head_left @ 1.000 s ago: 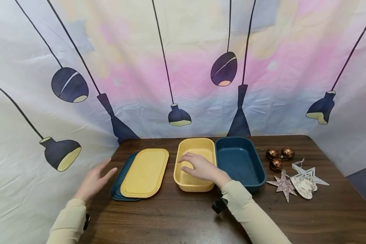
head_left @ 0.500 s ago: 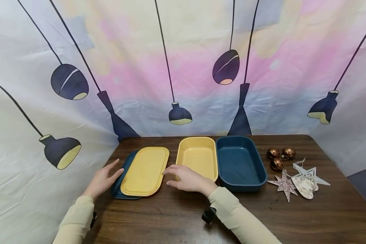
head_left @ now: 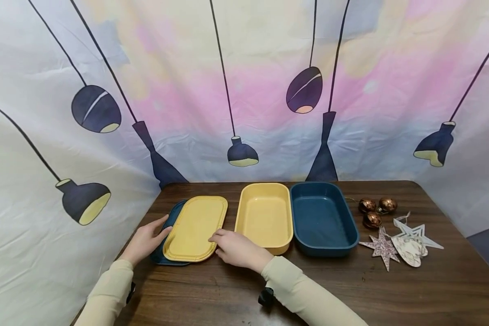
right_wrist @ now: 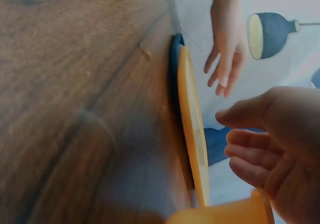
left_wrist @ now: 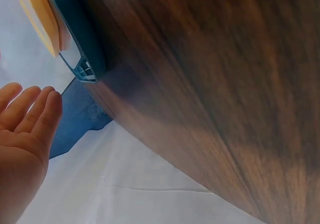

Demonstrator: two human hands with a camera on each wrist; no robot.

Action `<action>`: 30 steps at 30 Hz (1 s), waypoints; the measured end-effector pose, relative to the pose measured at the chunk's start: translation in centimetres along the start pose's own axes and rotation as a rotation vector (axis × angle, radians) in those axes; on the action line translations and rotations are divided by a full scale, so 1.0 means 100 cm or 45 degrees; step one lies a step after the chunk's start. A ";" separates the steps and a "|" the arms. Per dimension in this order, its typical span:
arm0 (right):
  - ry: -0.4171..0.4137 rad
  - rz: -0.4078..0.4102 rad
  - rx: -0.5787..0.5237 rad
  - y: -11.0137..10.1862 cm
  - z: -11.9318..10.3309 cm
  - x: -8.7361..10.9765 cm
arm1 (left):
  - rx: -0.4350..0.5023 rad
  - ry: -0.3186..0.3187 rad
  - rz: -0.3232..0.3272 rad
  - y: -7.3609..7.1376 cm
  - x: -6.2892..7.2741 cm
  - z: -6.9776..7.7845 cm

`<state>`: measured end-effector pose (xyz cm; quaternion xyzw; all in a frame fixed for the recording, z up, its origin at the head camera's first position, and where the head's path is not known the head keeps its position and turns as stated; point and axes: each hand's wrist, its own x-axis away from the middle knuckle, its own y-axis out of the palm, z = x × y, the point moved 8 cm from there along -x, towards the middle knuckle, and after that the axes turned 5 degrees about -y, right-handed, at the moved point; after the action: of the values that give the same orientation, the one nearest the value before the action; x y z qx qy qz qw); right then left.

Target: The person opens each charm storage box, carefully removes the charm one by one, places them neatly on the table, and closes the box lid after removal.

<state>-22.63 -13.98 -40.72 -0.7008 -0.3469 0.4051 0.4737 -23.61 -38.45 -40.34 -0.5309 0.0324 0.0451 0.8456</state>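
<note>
A yellow rectangular lid with rounded corners lies partly over a dark blue lid on the left of the table. My left hand hovers by the left side of these lids, its fingers extended and holding nothing. Over the yellow lid's lower right edge is my right hand, with loosely bent fingers. In the right wrist view, a gap shows between the right hand and the yellow lid. To the right stand a yellow box and a dark blue box, side by side and uncovered.
Several ornaments lie at the right of the wooden table: brown shiny balls, a pink glittery star, a white star and a marbled heart. A printed curtain hangs behind.
My right hand has moved left and down from over the yellow box to the yellow lid's edge. My left hand has moved right, closer to the lids. The lids and boxes stay put.
</note>
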 end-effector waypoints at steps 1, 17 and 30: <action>0.002 -0.008 0.036 0.002 -0.001 -0.001 | 0.000 0.001 -0.005 0.001 0.000 0.000; -0.111 -0.039 0.271 0.026 -0.019 -0.003 | 0.031 -0.051 -0.129 0.021 -0.003 -0.010; -0.102 0.018 0.303 0.032 -0.020 -0.004 | 0.036 -0.058 -0.182 0.028 -0.003 -0.010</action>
<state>-20.68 -16.05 -43.18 -0.6254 -0.3100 0.4743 0.5365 -24.20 -38.13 -43.24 -0.5188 -0.0241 -0.0037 0.8546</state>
